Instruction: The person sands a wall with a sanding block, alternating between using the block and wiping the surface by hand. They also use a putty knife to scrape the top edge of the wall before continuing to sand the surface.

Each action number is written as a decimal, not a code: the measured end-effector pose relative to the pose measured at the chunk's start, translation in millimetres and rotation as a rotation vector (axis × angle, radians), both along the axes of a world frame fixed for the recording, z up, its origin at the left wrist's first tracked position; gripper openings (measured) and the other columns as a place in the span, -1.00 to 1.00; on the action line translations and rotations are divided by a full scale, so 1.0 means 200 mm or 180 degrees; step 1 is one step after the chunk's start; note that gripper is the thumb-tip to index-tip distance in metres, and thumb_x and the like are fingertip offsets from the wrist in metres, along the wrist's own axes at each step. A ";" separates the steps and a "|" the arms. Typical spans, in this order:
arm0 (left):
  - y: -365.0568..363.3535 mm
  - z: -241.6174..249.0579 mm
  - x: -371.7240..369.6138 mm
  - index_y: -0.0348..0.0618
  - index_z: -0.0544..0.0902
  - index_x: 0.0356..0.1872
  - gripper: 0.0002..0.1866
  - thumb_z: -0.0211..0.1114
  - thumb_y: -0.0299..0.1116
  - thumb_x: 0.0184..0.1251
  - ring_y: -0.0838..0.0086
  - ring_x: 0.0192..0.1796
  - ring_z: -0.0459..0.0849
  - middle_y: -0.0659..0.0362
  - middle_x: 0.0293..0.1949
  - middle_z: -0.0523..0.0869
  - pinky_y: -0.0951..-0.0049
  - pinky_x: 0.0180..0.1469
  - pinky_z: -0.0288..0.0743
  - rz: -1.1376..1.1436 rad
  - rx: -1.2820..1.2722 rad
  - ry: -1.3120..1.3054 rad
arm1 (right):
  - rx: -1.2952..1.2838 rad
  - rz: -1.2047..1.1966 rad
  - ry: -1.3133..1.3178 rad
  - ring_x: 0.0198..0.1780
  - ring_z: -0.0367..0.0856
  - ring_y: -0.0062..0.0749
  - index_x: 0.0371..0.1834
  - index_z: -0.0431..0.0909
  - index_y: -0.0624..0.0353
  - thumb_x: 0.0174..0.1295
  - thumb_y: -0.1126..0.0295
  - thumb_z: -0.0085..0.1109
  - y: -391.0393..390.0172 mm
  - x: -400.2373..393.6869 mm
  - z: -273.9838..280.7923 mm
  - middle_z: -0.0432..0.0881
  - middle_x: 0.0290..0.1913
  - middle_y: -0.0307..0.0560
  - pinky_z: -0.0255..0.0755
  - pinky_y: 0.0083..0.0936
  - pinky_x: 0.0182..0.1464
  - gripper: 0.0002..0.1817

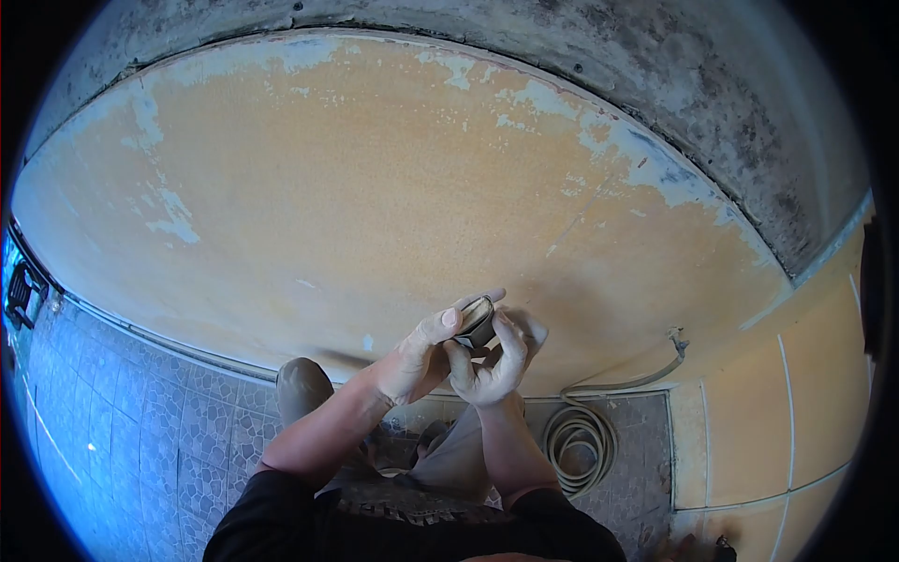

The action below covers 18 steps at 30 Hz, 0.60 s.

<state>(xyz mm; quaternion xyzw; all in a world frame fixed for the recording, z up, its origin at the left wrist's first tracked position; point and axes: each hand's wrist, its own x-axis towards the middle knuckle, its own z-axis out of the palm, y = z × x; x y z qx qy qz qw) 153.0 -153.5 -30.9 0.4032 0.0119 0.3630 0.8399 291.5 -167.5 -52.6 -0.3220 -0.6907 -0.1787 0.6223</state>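
Both hands up against the peeling orange wall [375, 197]: left hand [412, 361] and right hand [496, 361] each have their grip clamped on a small folded grey sanding sheet [478, 321]; no writing readable on it. Below right, a coiled pale hose [576, 445] lies on the patterned tile floor [140, 440].

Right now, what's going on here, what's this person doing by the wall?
A person is close up against an orange wall whose paint has flaked off in pale patches. Both dusty hands are raised in front of it: the left hand and the right hand together hold a small dark folded piece, possibly sandpaper, though it is too small to tell. A coiled hose lies on the tiled floor at the foot of the wall, to the person's right.
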 end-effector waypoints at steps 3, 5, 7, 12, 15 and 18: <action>-0.03 0.03 0.04 -0.17 0.19 0.64 -0.07 0.11 0.34 0.53 0.26 0.52 0.36 0.04 0.41 0.47 0.22 0.56 0.20 0.0225 0.0034 0.0161 | 0.0148 -0.0070 0.0039 0.06 0.51 -0.16 0.40 0.36 0.22 0.28 0.34 0.52 0.01 0.02 0.03 0.49 0.07 0.07 0.50 -0.29 -0.03 -0.31; -0.05 0.08 0.06 -0.20 0.19 0.64 -0.01 0.10 0.40 0.49 0.21 0.50 0.39 -0.01 0.40 0.48 0.16 0.55 0.24 0.0342 0.0047 0.0272 | 0.0379 0.0014 -0.0012 0.03 0.55 -0.16 0.43 0.36 0.10 0.27 0.32 0.54 0.05 0.03 0.05 0.50 0.07 0.10 0.53 -0.34 -0.08 -0.29; -0.05 0.10 0.07 -0.23 0.19 0.63 0.04 0.10 0.46 0.45 0.16 0.48 0.43 -0.06 0.39 0.49 0.11 0.54 0.28 0.0469 0.0069 0.0374 | 0.0507 0.0148 0.0117 0.02 0.59 -0.17 0.40 0.43 0.04 0.28 0.32 0.53 0.06 0.03 0.06 0.52 0.07 0.12 0.55 -0.38 -0.08 -0.35; -0.02 0.12 0.06 -0.20 0.19 0.64 -0.04 -0.09 0.43 0.56 0.19 0.51 0.38 -0.04 0.44 0.43 0.09 0.57 0.22 0.0337 0.0075 0.0465 | 0.0182 0.0379 0.0190 -0.02 0.63 -0.19 0.24 0.60 0.13 0.31 0.38 0.50 0.04 0.05 0.07 0.55 0.07 0.15 0.58 -0.36 -0.08 -0.54; -0.03 0.13 0.04 -0.20 0.22 0.62 -0.08 -0.18 0.40 0.61 0.20 0.53 0.36 -0.03 0.44 0.43 0.04 0.60 0.16 0.0311 -0.0051 0.0487 | -0.0132 0.0623 0.0644 -0.04 0.66 -0.22 0.16 0.68 0.18 0.24 0.39 0.55 0.03 0.03 0.07 0.59 0.03 0.12 0.60 -0.39 -0.07 -0.57; -0.02 0.05 0.04 -0.15 0.37 0.54 -0.34 -0.15 0.15 0.74 0.26 0.44 0.40 0.01 0.41 0.44 0.27 0.47 0.22 0.0967 0.1185 0.0521 | -0.0487 0.0914 0.1116 -0.04 0.68 -0.25 0.12 0.71 0.21 0.16 0.43 0.61 0.03 0.05 0.07 0.63 0.01 0.08 0.62 -0.43 -0.03 -0.55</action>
